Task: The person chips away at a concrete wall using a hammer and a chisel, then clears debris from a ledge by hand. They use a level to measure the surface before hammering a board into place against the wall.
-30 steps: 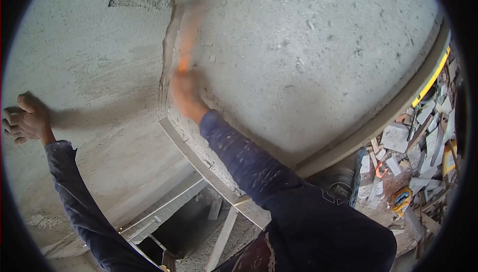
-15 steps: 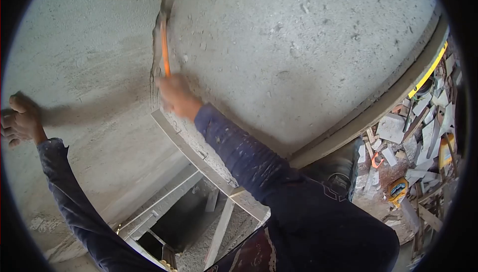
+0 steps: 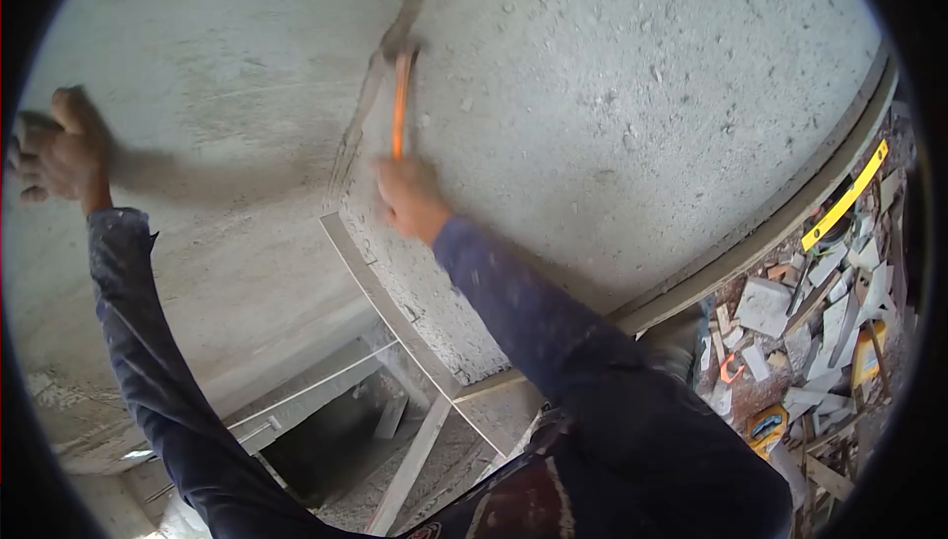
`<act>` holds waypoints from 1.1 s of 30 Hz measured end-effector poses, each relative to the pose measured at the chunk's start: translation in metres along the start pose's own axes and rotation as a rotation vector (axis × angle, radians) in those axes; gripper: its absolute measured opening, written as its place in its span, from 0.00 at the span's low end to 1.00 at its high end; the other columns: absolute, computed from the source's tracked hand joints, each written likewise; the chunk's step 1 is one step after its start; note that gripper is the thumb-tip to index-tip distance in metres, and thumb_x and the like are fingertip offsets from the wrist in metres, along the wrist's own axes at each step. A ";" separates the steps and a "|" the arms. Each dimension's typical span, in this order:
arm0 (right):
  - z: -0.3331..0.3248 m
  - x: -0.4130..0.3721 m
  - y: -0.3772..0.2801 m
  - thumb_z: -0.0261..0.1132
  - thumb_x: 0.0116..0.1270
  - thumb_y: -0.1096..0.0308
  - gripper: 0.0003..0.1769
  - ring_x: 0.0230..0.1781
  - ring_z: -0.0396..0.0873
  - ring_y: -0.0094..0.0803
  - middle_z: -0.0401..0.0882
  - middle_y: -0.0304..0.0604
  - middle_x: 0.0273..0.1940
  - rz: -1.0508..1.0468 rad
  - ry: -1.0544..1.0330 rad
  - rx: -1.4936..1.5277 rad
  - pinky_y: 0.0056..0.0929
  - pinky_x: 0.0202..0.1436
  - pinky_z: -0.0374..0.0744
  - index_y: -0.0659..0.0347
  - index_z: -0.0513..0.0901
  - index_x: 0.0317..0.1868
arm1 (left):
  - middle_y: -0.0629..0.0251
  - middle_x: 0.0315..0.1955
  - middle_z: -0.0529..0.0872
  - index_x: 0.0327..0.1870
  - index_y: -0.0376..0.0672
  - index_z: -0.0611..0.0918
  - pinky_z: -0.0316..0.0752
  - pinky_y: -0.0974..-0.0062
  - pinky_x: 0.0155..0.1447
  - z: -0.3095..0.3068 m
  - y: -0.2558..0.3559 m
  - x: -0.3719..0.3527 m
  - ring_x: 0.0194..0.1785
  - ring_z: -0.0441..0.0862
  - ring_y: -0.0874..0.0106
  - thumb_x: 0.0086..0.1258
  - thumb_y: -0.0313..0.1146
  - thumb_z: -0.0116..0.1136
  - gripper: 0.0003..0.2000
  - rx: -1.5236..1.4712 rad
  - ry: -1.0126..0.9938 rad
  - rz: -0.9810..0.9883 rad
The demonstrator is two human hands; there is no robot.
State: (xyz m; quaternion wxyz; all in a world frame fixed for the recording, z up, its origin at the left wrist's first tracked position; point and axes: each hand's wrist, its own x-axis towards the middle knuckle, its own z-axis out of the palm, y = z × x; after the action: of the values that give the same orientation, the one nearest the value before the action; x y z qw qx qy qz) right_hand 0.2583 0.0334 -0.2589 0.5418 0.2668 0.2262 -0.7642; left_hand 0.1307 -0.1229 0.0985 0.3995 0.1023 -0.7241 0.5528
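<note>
An orange-handled hammer (image 3: 400,110) is gripped in my right hand (image 3: 410,193), fingers wrapped round the lower handle. Its dark head is blurred and lies over a rough groove (image 3: 367,110) in the grey plastered surface; whether it touches cannot be told. Well to the left, my left hand (image 3: 64,149) rests against the smooth plaster (image 3: 227,75). It holds no tool, and its fingers are apart and partly bent. A pitted concrete face (image 3: 612,124) spreads to the right of the groove.
Below the groove runs a pale board edge (image 3: 390,307) beside a dark framed opening (image 3: 336,450). A curved rim (image 3: 760,253) borders the concrete at right. Beyond it lie a yellow level (image 3: 846,198), broken scraps (image 3: 765,307) and a yellow tool (image 3: 767,428).
The view has shifted, so the groove and both hands sit farther right. My left hand appears higher. The hammer stays in my right hand, its head still over the groove.
</note>
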 end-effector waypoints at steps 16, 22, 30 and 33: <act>-0.158 -0.269 -0.069 0.62 0.75 0.63 0.08 0.14 0.54 0.14 0.58 0.26 0.22 -0.215 0.075 -0.692 0.17 0.13 0.53 0.51 0.70 0.39 | 0.57 0.82 0.43 0.78 0.38 0.55 0.29 0.41 0.81 -0.100 0.044 -0.068 0.83 0.34 0.52 0.71 0.50 0.56 0.40 -0.821 -0.618 -0.077; -0.238 -0.338 -0.112 0.63 0.73 0.66 0.11 0.12 0.55 0.14 0.57 0.27 0.20 -0.397 0.208 -0.868 0.19 0.12 0.53 0.52 0.67 0.37 | 0.45 0.72 0.65 0.67 0.37 0.71 0.47 0.47 0.80 -0.247 0.159 -0.320 0.79 0.52 0.48 0.67 0.46 0.65 0.32 -1.278 -0.722 -0.593; -0.275 -0.356 -0.129 0.61 0.75 0.66 0.09 0.11 0.52 0.12 0.55 0.24 0.18 -0.549 0.307 -1.039 0.18 0.11 0.51 0.52 0.68 0.38 | 0.39 0.75 0.57 0.72 0.29 0.62 0.35 0.44 0.81 -0.302 0.143 -0.472 0.81 0.41 0.45 0.73 0.51 0.55 0.37 -0.789 -0.987 -1.064; -0.262 -0.343 -0.129 0.60 0.76 0.65 0.10 0.11 0.52 0.12 0.55 0.23 0.18 -0.585 0.341 -0.998 0.18 0.12 0.51 0.51 0.67 0.37 | 0.38 0.76 0.53 0.75 0.26 0.56 0.31 0.46 0.81 -0.278 0.154 -0.455 0.82 0.38 0.46 0.74 0.57 0.49 0.42 -0.723 -1.101 -0.880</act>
State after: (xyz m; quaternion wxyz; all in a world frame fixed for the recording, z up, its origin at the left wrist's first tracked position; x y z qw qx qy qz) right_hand 0.2709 0.4826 -0.2253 0.3249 0.0258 0.7055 -0.6294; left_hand 0.4701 0.0453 -0.3076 0.1743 0.5020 -0.8453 -0.0556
